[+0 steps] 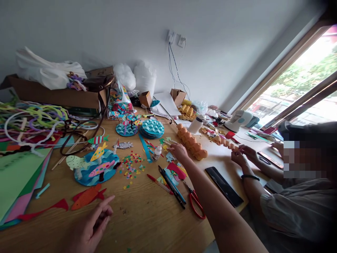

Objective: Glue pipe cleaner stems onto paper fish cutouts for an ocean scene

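My right hand (179, 151) is stretched forward over the table, its fingertips closed at a short white fuzzy pipe cleaner (172, 141). Close to it stands a small white glue bottle (157, 153). My left hand (98, 219) hovers near the front edge, empty, index finger extended and the others loosely bent. Just beyond it lie an orange paper fish (85, 198) and a red paper strip (44, 210). Farther back, a round blue wavy base (105, 175) carries a yellow fish (98, 152), a pink spotted fish (102, 169) and a pale green fish (76, 162).
Paper confetti (133, 163), pens (172, 186) and red-handled scissors (196, 203) lie mid-table. A stack of blue discs (152, 128) and an orange egg-carton strip (191, 142) stand behind. At right, a co-worker's hands (240, 154) hold another strip beside a black phone (223, 186).
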The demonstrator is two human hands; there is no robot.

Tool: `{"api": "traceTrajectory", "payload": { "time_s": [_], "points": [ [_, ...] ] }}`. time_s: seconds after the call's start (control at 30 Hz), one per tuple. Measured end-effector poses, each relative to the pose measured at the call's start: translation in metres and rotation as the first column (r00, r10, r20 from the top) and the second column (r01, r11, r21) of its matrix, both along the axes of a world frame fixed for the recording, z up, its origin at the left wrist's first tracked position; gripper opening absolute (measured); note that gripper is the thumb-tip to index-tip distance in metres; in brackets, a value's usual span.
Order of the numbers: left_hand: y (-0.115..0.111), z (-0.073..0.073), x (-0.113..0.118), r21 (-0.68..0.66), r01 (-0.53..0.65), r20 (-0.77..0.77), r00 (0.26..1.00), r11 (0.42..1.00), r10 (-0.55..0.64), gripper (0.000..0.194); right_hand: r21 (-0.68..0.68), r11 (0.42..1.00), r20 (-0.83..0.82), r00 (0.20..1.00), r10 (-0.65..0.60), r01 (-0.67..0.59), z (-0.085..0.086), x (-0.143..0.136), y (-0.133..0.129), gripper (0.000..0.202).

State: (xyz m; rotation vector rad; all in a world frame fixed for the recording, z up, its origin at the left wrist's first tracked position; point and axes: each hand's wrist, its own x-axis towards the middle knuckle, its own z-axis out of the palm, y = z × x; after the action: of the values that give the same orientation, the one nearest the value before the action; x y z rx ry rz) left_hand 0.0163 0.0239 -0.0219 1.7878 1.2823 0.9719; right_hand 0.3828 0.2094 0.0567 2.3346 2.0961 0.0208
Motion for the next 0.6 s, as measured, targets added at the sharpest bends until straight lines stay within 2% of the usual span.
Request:
{"api": "traceTrajectory", "payload": {
  "time_s": [0.23, 0.47, 0.6],
  "points": [
    [0.001, 0.002, 0.002, -0.014, -0.007, 0.044, 0.999, 1.000, 0.007, 0.037, -0.065, 0.998, 0.019, 1.000, 0.013, -0.012, -0.007, -0.001, 0.009, 0.025],
    [0.001, 0.004, 0.002, -0.056, -0.018, 0.057, 0.998, 0.998, 0.021, 0.037, -0.032, 0.999, 0.006, 1.000, 0.003, -0.002, -0.013, 0.003, 0.012, 0.025],
    [0.001, 0.008, 0.005, 0.001, -0.043, 0.073, 0.996, 0.999, 0.043, 0.034, -0.020, 1.000, -0.012, 1.000, -0.008, 0.007, -0.013, 0.007, 0.010, 0.026]
  ]
}}
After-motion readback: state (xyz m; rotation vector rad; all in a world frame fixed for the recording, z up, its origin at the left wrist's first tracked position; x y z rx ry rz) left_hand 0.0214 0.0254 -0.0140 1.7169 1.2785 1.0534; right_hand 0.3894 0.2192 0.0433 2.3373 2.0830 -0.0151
